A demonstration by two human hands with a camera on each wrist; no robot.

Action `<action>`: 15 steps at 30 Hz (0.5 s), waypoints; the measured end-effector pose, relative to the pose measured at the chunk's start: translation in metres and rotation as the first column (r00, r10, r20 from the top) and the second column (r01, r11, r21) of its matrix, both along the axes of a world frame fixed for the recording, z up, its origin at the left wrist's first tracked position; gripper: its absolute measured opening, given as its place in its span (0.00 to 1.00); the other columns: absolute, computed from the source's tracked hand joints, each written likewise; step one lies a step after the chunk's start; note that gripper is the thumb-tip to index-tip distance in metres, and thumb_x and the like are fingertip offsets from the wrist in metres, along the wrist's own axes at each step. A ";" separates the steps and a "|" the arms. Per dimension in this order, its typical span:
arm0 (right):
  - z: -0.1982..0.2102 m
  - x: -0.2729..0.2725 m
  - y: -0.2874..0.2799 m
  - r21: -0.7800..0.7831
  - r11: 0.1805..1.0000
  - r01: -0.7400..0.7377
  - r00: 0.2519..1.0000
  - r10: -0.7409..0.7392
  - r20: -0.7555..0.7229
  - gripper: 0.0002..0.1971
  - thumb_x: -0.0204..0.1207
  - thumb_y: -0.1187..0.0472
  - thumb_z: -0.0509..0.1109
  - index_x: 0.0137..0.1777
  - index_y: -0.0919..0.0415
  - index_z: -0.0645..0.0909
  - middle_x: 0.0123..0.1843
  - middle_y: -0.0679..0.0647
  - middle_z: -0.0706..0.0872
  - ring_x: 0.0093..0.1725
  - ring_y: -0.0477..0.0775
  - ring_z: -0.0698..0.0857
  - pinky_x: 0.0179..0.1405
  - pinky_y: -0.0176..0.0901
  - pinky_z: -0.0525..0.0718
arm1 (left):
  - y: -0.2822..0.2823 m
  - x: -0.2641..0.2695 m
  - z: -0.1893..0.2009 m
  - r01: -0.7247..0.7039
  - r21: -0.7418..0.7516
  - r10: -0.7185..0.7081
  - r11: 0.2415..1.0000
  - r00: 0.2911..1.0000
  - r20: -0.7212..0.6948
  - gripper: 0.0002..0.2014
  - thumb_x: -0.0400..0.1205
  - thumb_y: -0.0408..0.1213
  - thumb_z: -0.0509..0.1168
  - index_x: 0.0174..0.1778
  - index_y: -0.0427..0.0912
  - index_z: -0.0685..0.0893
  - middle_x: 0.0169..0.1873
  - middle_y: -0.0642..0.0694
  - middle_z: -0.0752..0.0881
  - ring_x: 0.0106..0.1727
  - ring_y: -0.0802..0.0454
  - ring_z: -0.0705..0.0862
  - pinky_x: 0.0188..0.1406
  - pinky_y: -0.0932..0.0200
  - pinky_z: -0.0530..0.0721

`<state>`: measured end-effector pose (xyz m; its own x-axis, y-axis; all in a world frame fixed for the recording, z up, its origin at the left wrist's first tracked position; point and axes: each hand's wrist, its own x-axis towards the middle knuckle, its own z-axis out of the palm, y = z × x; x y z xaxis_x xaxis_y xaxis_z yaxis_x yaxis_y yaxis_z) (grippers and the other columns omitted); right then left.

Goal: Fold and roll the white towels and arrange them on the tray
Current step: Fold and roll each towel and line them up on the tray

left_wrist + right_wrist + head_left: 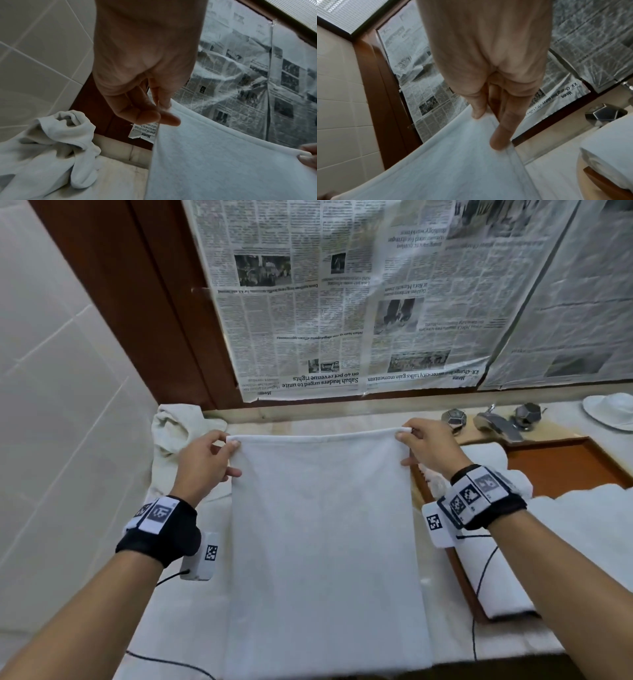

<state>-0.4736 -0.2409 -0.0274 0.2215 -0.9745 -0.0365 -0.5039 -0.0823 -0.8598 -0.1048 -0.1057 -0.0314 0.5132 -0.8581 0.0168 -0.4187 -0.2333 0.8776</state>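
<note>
2 newspaper sheets [342, 302] above towel-draped counter [191, 621].

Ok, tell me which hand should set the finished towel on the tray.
Right, probably. The right hand pinches the towel on the side of the tray; the left hand is across the towel from it.

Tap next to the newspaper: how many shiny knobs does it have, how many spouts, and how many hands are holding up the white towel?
Faceted knobs: 2
Spout: 1
Hands pinching the white towel by its top corners: 2, the left hand and the right hand
Total: 5
</note>
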 end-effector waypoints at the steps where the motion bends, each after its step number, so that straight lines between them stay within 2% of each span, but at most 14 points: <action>1: -0.003 0.003 -0.010 0.021 1.000 -0.002 1.000 0.002 0.009 0.09 0.83 0.62 0.69 0.44 0.68 0.81 0.31 0.52 0.72 0.23 0.42 0.82 0.44 0.69 0.89 | -0.011 0.002 -0.005 -0.012 0.004 0.012 1.000 1.000 -0.019 0.06 0.86 0.41 0.67 0.50 0.43 0.85 0.37 0.39 0.87 0.32 0.44 0.92 0.37 0.48 0.85; 4: -0.015 0.011 -0.043 0.073 0.997 0.006 0.999 -0.010 0.051 0.08 0.82 0.62 0.70 0.46 0.68 0.83 0.34 0.54 0.74 0.31 0.47 0.82 0.46 0.63 0.91 | -0.041 0.008 -0.019 -0.048 0.001 0.048 0.999 0.998 -0.047 0.06 0.85 0.40 0.68 0.50 0.40 0.85 0.31 0.44 0.85 0.32 0.43 0.92 0.34 0.51 0.83; 6: -0.026 0.018 -0.063 0.087 0.996 0.019 0.998 -0.024 0.063 0.07 0.82 0.62 0.70 0.43 0.64 0.83 0.35 0.54 0.75 0.35 0.51 0.81 0.46 0.60 0.92 | -0.058 0.012 -0.030 -0.071 0.001 0.071 0.997 0.997 -0.043 0.05 0.84 0.39 0.69 0.48 0.41 0.86 0.30 0.46 0.85 0.31 0.44 0.92 0.28 0.57 0.81; 8: -0.037 0.028 -0.081 0.089 0.995 0.044 0.997 -0.050 0.064 0.07 0.82 0.62 0.71 0.42 0.61 0.83 0.35 0.52 0.75 0.36 0.51 0.81 0.46 0.59 0.92 | -0.078 0.018 -0.042 -0.102 0.013 0.102 0.995 0.994 -0.046 0.05 0.84 0.39 0.69 0.44 0.43 0.86 0.30 0.46 0.86 0.31 0.45 0.92 0.25 0.60 0.80; 12: -0.069 0.048 -0.119 0.126 0.985 0.119 0.990 -0.127 0.054 0.05 0.81 0.61 0.72 0.50 0.64 0.84 0.37 0.51 0.75 0.37 0.52 0.83 0.48 0.58 0.91 | -0.118 0.030 -0.072 -0.124 0.065 0.126 0.990 0.992 -0.027 0.05 0.84 0.38 0.68 0.43 0.45 0.86 0.34 0.42 0.87 0.31 0.46 0.92 0.27 0.59 0.81; 13: -0.074 0.052 -0.124 0.132 0.982 0.135 0.989 -0.142 0.042 0.04 0.81 0.61 0.71 0.49 0.62 0.84 0.39 0.51 0.77 0.42 0.56 0.85 0.47 0.54 0.92 | -0.124 0.032 -0.077 -0.120 0.079 0.122 0.990 0.992 -0.020 0.05 0.84 0.39 0.68 0.43 0.45 0.86 0.35 0.40 0.88 0.31 0.46 0.92 0.30 0.57 0.83; 15: -0.094 0.065 -0.148 0.137 0.975 0.177 0.984 -0.180 0.010 0.03 0.81 0.60 0.71 0.49 0.59 0.82 0.46 0.55 0.81 0.53 0.63 0.87 0.36 0.38 0.90 | -0.153 0.044 -0.097 -0.093 0.102 0.093 0.990 0.996 0.004 0.05 0.84 0.41 0.67 0.43 0.47 0.85 0.37 0.41 0.89 0.32 0.48 0.92 0.40 0.52 0.86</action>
